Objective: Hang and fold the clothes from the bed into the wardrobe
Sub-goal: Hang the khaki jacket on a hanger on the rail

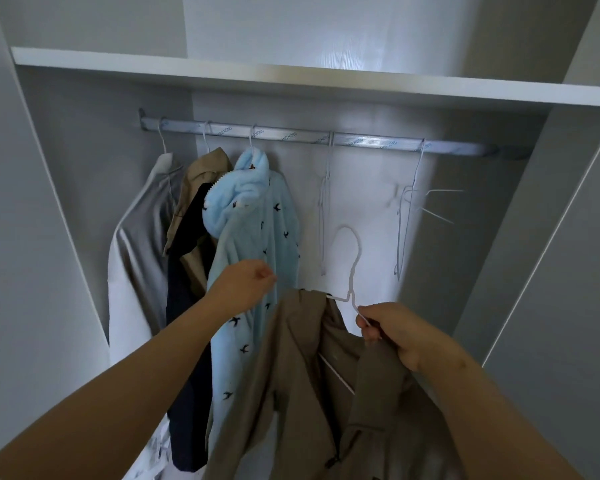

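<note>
A brown-grey coat (302, 379) hangs on a white wire hanger (352, 268) that I hold up below the wardrobe rail (326, 137). My right hand (392, 330) pinches the hanger's right arm together with the coat's shoulder. My left hand (246, 289) has its fingers curled at the edge of the light blue fleece garment with bird prints (253, 216), which hangs on the rail; whether it holds the fleece or the coat's left shoulder is unclear. The hanger's hook is free, well below the rail.
On the rail's left hang a grey-white garment (136, 244) and a tan and dark navy one (194, 216). Empty white hangers (324, 202) (409, 209) hang at the middle and right. A white shelf (291, 76) runs above; grey wardrobe walls (541, 237) stand at both sides.
</note>
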### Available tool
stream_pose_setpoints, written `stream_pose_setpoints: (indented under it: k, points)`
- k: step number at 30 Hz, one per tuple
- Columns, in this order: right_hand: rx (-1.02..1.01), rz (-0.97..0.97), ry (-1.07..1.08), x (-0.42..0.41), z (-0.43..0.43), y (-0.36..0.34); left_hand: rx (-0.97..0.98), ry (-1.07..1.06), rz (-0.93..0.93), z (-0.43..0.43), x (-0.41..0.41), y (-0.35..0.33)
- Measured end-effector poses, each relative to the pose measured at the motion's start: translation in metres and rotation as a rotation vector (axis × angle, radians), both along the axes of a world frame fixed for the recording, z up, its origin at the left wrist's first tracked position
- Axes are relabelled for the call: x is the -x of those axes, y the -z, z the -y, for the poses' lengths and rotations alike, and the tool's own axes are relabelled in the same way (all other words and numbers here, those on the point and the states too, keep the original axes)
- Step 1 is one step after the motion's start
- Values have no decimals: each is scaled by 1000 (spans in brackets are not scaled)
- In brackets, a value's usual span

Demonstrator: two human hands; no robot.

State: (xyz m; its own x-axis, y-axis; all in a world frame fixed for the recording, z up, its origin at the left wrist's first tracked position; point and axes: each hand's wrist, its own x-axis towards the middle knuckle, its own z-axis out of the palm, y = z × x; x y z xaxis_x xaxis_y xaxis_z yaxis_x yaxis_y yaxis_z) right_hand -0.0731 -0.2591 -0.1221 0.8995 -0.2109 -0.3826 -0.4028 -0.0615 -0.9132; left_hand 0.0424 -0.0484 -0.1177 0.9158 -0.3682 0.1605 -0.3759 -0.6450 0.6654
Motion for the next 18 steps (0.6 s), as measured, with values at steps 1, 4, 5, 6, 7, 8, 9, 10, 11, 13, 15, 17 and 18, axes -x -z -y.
stream_pose_setpoints:
  k: [1,4,5,6,7,8,9,10,11,13,15,17,18]
  points:
    - [-14,5,2,-2,-3,1,36,-13,-24,2,-2,1]
    - [-43,34,12,-11,-14,-2,143,-58,-58,4,-10,0]
    - [-55,48,12,-15,-19,-4,152,-67,-51,4,-14,-1]
    - [-59,65,9,-20,-24,-6,157,-76,-41,3,-18,-2]
    - [-56,83,2,-26,-29,-8,165,-85,-31,2,-23,-3]
    - [-53,103,-5,-33,-35,-11,172,-94,-19,0,-29,-4]
    - [-49,118,-8,-40,-42,-14,176,-104,-6,-1,-36,-6]
    - [-45,124,-3,-47,-47,-18,175,-116,9,-3,-44,-9]
    - [-42,126,10,-55,-53,-22,170,-130,28,-4,-52,-12]
    - [-51,131,48,-70,-59,-29,163,-146,59,-6,-68,-19]
    - [-55,146,84,-86,-62,-36,161,-160,84,-5,-85,-25]
    - [-52,173,118,-105,-62,-43,161,-178,96,-4,-105,-30]
    - [-46,188,136,-115,-62,-48,164,-180,97,-3,-115,-32]
